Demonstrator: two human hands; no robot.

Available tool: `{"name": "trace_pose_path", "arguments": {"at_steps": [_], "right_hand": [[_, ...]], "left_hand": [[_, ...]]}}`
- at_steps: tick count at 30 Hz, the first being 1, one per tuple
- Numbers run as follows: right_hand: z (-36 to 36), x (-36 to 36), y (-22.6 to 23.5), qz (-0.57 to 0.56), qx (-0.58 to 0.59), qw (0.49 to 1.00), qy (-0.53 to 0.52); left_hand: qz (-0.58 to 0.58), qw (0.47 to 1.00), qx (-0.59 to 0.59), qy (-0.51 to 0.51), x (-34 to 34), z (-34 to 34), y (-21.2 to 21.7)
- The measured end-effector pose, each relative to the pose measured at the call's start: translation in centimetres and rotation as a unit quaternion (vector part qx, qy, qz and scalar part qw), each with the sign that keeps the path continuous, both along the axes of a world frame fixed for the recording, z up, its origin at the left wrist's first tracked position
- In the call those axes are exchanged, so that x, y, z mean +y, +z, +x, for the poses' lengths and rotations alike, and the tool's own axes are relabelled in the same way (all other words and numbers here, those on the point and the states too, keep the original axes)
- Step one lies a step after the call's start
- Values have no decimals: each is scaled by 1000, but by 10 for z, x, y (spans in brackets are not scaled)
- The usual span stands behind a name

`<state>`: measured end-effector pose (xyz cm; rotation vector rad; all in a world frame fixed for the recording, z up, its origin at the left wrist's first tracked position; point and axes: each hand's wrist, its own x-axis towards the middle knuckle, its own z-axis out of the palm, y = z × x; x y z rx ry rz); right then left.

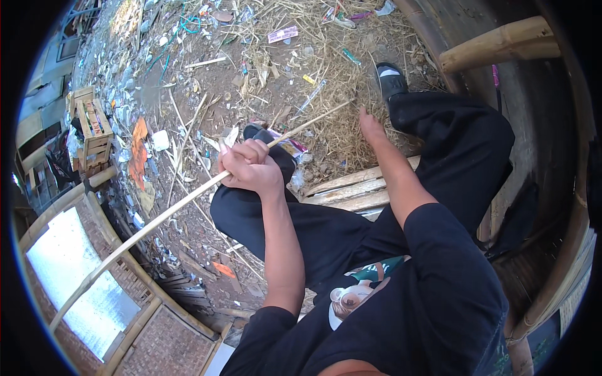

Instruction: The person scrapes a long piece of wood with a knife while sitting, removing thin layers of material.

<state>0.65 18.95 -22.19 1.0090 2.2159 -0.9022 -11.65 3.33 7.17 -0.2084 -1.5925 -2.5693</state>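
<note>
A long, thin pale stick, which looks like bamboo or peeled wood, runs from the lower left up to the right, its thin end over dry straw. My left hand is wrapped round it above my left knee, with the fingers curled closed. Just beside the thin end, apart from it, is my right hand. Its fingers look drawn together, and I cannot make out what, if anything, is in them. Both forearms reach forward over my dark trousers.
I sit over a slatted bamboo seat. Straw and scattered litter cover the dirt ground. A wooden crate stands at the left, above a woven bamboo panel with a bamboo frame. A thick bamboo pole juts in at upper right.
</note>
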Motion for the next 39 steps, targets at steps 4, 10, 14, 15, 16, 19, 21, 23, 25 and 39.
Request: {"name": "trace_pose_path", "arguments": {"at_steps": [4, 10, 14, 15, 16, 19, 21, 23, 25, 39], "right_hand": [[0, -1, -12, 14, -34, 999, 38], [2, 4, -9, 18, -24, 998, 47], [-2, 6, -3, 16, 0, 999, 49], [-4, 7, -5, 21, -5, 999, 44], [-5, 8, -6, 25, -10, 999, 39], [-21, 8, -8, 24, -27, 999, 28], [-17, 4, -3, 4, -7, 1000, 28], [-10, 11, -4, -18, -1, 999, 27], [-13, 17, -13, -5, -2, 1000, 23], [-19, 19, -34, -10, -51, 998, 21]], "left_hand": [[-5, 1000, 3, 14, 0, -7, 0], [-50, 999, -6, -12, -2, -9, 3], [-21, 999, -8, -41, 0, -5, 5], [-24, 998, -6, -57, 1, -1, 7], [-23, 998, -6, -61, 3, 1, 8], [-20, 996, 14, -88, 5, 7, 8], [-22, 997, 12, -67, -4, 0, 4], [-25, 999, -7, -36, -7, -7, 0], [-20, 999, -3, -35, -5, -8, -1], [-40, 998, -53, 23, -14, -20, 4]]}}
